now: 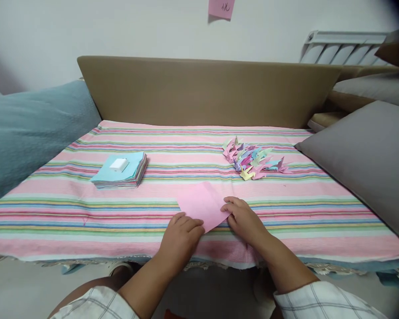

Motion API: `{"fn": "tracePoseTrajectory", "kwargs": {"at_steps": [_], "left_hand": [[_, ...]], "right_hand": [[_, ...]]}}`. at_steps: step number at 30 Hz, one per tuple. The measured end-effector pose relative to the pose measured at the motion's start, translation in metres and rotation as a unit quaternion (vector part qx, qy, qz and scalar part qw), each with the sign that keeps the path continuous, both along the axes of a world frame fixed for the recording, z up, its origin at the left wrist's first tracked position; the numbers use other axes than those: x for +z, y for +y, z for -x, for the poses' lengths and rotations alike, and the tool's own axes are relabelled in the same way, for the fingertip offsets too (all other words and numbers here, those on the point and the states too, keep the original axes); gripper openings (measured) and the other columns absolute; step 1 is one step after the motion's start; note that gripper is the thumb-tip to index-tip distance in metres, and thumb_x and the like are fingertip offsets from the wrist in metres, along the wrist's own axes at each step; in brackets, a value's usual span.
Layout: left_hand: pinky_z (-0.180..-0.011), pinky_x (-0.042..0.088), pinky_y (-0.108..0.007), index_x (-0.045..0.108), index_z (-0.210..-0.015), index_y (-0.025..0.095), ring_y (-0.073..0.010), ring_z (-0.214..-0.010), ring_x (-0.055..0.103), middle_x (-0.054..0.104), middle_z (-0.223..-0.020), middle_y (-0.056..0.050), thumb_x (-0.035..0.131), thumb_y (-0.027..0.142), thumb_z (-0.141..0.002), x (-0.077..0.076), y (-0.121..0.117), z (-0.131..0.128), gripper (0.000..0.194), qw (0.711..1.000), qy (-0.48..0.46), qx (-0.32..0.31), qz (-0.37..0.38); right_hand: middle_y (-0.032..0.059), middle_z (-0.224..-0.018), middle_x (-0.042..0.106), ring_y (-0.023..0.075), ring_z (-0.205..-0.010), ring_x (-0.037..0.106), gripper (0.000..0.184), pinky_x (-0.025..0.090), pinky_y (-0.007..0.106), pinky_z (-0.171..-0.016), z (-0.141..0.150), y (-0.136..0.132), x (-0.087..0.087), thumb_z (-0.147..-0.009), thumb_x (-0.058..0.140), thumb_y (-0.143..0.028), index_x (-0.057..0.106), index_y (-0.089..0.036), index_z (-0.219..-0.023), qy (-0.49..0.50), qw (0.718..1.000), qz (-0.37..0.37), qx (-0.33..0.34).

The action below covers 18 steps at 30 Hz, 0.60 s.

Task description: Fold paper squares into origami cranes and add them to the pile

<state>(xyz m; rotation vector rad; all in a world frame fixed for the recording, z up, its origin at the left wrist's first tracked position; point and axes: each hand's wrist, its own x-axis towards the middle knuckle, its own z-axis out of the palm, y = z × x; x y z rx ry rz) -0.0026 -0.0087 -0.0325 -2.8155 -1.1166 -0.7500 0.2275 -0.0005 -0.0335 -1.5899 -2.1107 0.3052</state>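
A square sheet of pink origami paper point(202, 203) lies turned at an angle near the front of the striped cloth, flat as far as I can see. My left hand point(182, 235) grips its near left edge, fingers curled over the paper with the thumb side hidden. At the right corner, my right hand point(245, 220) pinches the sheet between thumb and fingers. Beyond the paper to the right sits a pile of small folded paper cranes point(252, 158) in pink, purple, green, blue and yellow. A stack of coloured paper point(133, 169) stands to the left, light blue on top.
A small white block point(119, 165) rests on the stack. The striped cloth point(173, 144) covers the seat, with a brown backrest point(202, 93) behind. A blue-grey cushion point(36, 128) borders the left, grey cushions point(365, 155) the right. A pink note point(221, 8) hangs on the wall.
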Motion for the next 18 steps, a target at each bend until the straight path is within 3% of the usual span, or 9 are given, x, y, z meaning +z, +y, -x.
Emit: {"fn": "tracePoseTrajectory", "kwargs": {"at_steps": [12, 18], "left_hand": [[-0.092, 0.038, -0.045, 0.065, -0.083, 0.025, -0.0199, -0.09, 0.063, 0.07, -0.102, 0.0, 0.052, 0.014, -0.08, 0.008, 0.019, 0.019, 0.018, 0.997, 0.016, 0.082, 0.004], [-0.091, 0.04, -0.042, 0.064, -0.08, 0.024, -0.0189, -0.088, 0.064, 0.071, -0.098, -0.001, 0.049, 0.013, -0.079, 0.011, 0.019, 0.019, 0.019, 0.996, -0.006, 0.075, 0.057]], "right_hand": [[0.009, -0.121, 0.052, 0.0234, -0.116, 0.046, 0.03, 0.041, 0.041, -0.094, 0.002, -0.006, 0.007, -0.067, 0.047, -0.002, 0.063, -0.02, -0.084, 0.023, 0.999, 0.012, 0.045], [0.0092, -0.121, 0.052, 0.0235, -0.116, 0.046, 0.033, 0.041, 0.041, -0.094, 0.0, -0.005, 0.007, -0.066, 0.047, -0.001, 0.062, -0.021, -0.088, 0.034, 0.998, 0.011, 0.051]]}}
